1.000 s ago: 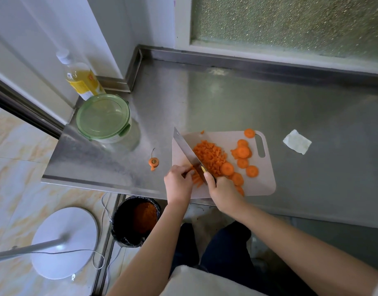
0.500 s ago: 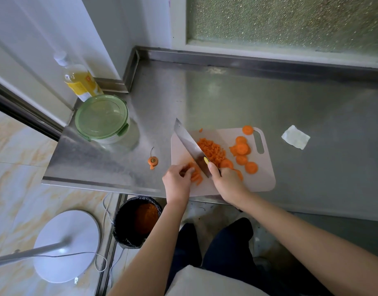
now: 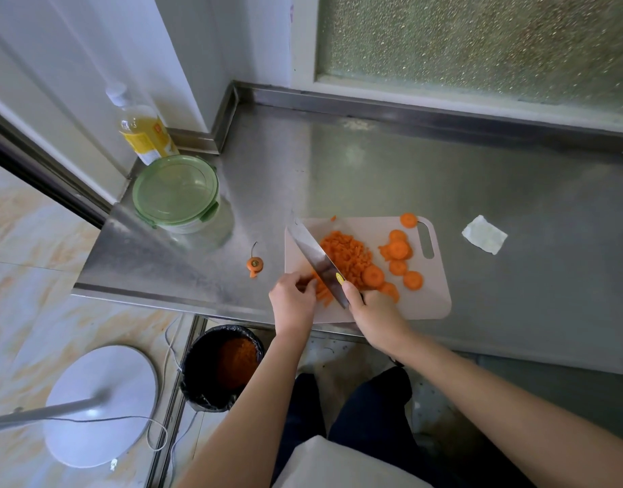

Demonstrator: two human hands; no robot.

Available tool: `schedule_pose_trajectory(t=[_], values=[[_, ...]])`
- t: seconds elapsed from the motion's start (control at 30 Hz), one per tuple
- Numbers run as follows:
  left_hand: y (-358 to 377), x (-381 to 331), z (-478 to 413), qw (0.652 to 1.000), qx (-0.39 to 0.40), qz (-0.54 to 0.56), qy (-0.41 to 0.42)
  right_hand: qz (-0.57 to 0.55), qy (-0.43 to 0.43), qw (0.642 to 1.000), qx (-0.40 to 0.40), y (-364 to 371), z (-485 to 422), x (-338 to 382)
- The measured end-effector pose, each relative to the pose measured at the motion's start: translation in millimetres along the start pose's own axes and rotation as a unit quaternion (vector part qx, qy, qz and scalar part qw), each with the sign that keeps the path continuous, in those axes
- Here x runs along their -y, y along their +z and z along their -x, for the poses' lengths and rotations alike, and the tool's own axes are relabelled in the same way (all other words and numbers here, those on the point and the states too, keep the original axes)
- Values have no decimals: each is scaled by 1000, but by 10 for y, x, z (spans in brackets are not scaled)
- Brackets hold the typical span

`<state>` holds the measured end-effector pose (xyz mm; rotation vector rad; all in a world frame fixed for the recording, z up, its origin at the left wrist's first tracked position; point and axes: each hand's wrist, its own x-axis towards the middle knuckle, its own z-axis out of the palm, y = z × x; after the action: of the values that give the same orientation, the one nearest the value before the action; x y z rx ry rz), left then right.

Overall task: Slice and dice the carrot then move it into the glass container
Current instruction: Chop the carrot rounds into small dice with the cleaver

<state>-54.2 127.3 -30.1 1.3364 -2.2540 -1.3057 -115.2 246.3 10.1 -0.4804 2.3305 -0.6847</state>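
A pale cutting board (image 3: pixel 429 297) lies near the steel counter's front edge. A heap of diced carrot (image 3: pixel 348 253) sits at its middle, with several round carrot slices (image 3: pixel 398 250) to the right. My right hand (image 3: pixel 373 311) grips the knife (image 3: pixel 315 257), forefinger along the blade's spine, blade angled up to the left. My left hand (image 3: pixel 292 301) pinches carrot strips (image 3: pixel 322 294) against the board just left of the blade. The glass container (image 3: pixel 178 197), closed with a green lid, stands at the counter's left end.
A carrot top (image 3: pixel 255 264) lies on the counter (image 3: pixel 373 177) left of the board. A yellow bottle (image 3: pixel 144 132) stands behind the container, and a white paper scrap (image 3: pixel 484 235) lies to the right. Below the edge are a black bin (image 3: pixel 222 368) and a fan base (image 3: pixel 102 403).
The knife has shifted slightly up and left over the carrot strips while my left hand keeps holding them. The view has tilted a little.
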Motion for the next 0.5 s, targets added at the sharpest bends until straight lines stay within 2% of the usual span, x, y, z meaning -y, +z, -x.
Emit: schedule_pose_trajectory(t=[0.3, 0.5], values=[[-47, -70, 4, 1000, 14, 3, -4, 84, -6, 996, -14, 9, 42, 108], [-60, -90, 4, 1000, 20, 2, -6, 87, -3, 996, -6, 28, 41, 136]])
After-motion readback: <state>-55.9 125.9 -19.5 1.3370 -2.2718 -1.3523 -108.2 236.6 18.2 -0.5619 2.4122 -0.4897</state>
